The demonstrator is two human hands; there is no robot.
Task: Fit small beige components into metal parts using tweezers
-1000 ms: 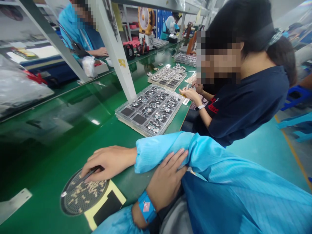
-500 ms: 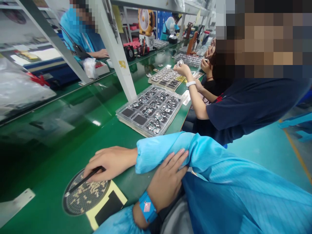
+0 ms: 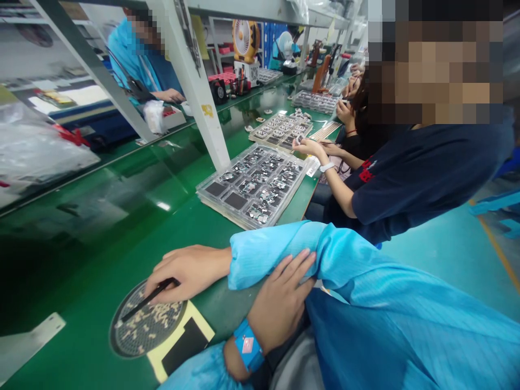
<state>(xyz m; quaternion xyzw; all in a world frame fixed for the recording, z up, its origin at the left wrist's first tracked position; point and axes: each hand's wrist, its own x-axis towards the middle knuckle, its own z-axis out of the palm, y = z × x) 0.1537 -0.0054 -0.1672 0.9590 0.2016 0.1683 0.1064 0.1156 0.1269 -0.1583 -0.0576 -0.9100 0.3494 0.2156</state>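
Observation:
My right hand [image 3: 184,273] is closed on slim black tweezers [image 3: 147,301], held low over a round mesh dish [image 3: 116,346]. Small pale parts [image 3: 162,314] lie scattered in the dish. The tips of the tweezers point down at its left side; whether they pinch a part is too small to tell. My left hand [image 3: 276,306], with a blue wristband, rests with fingers stretched out on my right sleeve [image 3: 264,254] and holds nothing. Beside the dish lies a yellow sheet [image 3: 201,322] with a black patch [image 3: 182,346].
A clear compartment tray [image 3: 233,203] of small metal parts stands beyond my right arm, with another tray [image 3: 280,127] behind it. A white post [image 3: 205,116] rises by the near tray. A co-worker [image 3: 422,168] sits at the right. A pale bracket [image 3: 36,341] juts in at lower left.
The co-worker's hand has come down towards the trays. My view has shifted slightly; my hands and the tweezers keep nearly the same place over the dish and sleeve.

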